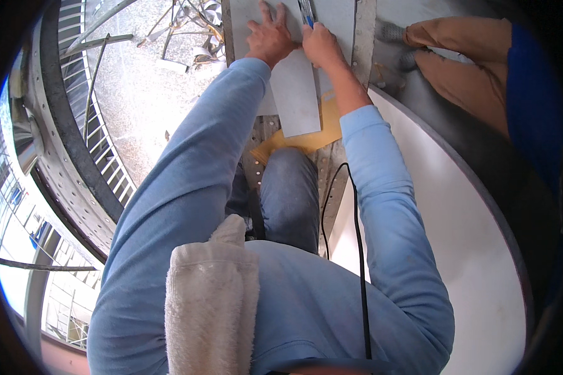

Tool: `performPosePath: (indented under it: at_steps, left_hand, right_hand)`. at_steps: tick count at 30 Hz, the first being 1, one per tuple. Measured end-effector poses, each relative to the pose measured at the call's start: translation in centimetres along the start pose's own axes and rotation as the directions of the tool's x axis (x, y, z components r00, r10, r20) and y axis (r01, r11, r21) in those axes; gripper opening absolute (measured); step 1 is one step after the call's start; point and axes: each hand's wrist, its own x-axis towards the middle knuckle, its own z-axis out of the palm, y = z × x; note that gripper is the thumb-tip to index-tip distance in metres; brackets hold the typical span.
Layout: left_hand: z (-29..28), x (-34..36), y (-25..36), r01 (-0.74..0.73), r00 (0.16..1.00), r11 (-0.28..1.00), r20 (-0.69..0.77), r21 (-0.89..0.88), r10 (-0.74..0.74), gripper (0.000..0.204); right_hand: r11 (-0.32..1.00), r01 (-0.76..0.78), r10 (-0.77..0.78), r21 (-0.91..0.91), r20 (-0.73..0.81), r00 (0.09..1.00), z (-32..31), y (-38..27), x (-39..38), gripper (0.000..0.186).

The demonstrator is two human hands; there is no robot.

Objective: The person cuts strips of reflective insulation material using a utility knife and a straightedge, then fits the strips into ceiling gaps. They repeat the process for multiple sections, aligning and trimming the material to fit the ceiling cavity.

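At the top centre, my left hand lies flat on a smooth grey sheet, fingers spread. Close beside it, my right hand is closed around a slim silver and blue utility knife; its tip lies near the upper edge of view. A narrow grey strip extends from under my hands toward my knee. Below that strip, a yellow sheet with angled edges rests on a perforated metal plank.
Brown-trousered legs of another person are at the upper right. A curved white panel stands right of me. Loose strip scraps lie at the upper left, beyond a metal railing. A black cable hangs along my right side.
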Motion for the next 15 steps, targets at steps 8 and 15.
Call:
performPosePath:
  at_steps: [8,15]
  left_hand:
    - [-0.9,-0.5,0.6,0.020,0.998,0.998,0.056,0.054,-0.023,0.120]
    - [0.3,-0.5,-0.2,-0.015,0.996,0.992,-0.081,0.122,0.025,0.115]
  right_hand:
    - [0.995,-0.093,0.095,-0.035,0.060,0.994,0.5,2.7,-6.8,0.042]
    - [0.992,-0.093,0.100,-0.083,0.089,0.991,3.2,9.8,-14.7,0.041]
